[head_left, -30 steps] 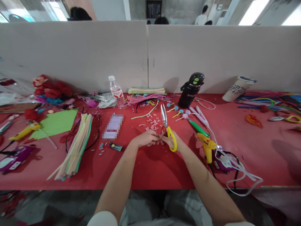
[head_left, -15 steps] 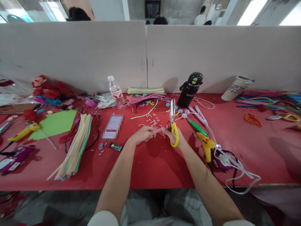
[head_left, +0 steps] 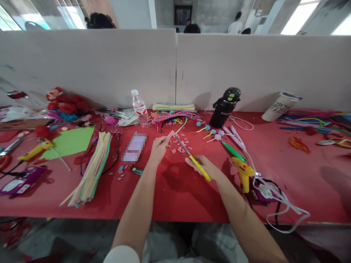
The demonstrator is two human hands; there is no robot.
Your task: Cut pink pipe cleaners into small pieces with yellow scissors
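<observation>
Pinched in my left hand [head_left: 159,147] is a small pink strip [head_left: 170,134], its free end pointing up and to the right. My right hand [head_left: 202,166] grips yellow-handled scissors [head_left: 199,168], whose blades point up and left towards the strip. The blade tips lie close to the strip; whether they touch it I cannot tell. Small pink cut pieces [head_left: 181,149] lie scattered on the red table [head_left: 175,197] beneath the blades. Behind them runs a pale green pipe cleaner [head_left: 181,126].
Left are a bundle of pale pipe cleaners [head_left: 93,171], a blurred lilac rectangle [head_left: 134,147] and a plastic bottle [head_left: 140,111]. On the right stand a black bottle [head_left: 225,109], a green-handled tool [head_left: 233,151] and a yellow glue gun [head_left: 243,173] with cables. A grey partition [head_left: 109,65] closes the back.
My left hand has moved up and left with the pink strip. My right hand has dropped slightly, and the scissors have swung from upright to slanting left. The view has shifted slightly.
</observation>
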